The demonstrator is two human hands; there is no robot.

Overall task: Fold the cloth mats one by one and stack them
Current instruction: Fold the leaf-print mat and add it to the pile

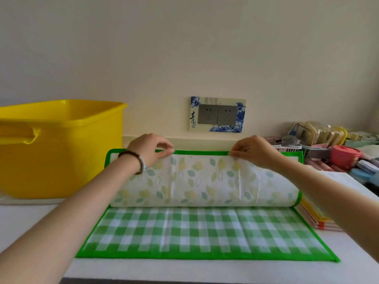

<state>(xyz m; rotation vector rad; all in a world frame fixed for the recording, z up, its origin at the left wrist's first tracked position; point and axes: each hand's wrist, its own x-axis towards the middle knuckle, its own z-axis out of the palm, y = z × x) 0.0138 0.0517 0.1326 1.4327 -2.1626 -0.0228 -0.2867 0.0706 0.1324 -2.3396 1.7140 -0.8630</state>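
- Lying on the white table [30, 222], straight in front of the person, is the mat [194, 232]. It has a green border all round.
- The near part of the mat lies flat with its green-and-white check side up, and its near edge runs close to the table's front edge.
- The far part shows a pale side printed with leaves. It bulges in a rounded fold across the mat's width where it meets the check part.
- A green edge [201, 153] of the leaf-print part is held up at the far side, close to the wall [184, 48].
- Green-bordered corners of the mat show behind that edge at both ends. How the layers join there cannot be told.
- The left hand [149, 149] has a closed grip: thumb and fingertips pinch the green edge towards its left end. A bead bracelet [141, 162] sits on that wrist.
- The right hand [254, 151] likewise pinches the same edge towards its right end, its fingers bent.
- A stack of folded cloths [313, 220] lies on the table just beside the mat's right edge, partly hidden by the right forearm.
- A yellow tub [61, 150] stands at the far left of the table, near the mat's far left corner.
- A double socket plate [217, 114] with a blue-and-white surround is on the wall above the mat.
- A pink pot [345, 155] with a lid and a white basket [289, 148] stand among other small goods at the far right, too blurred to identify.
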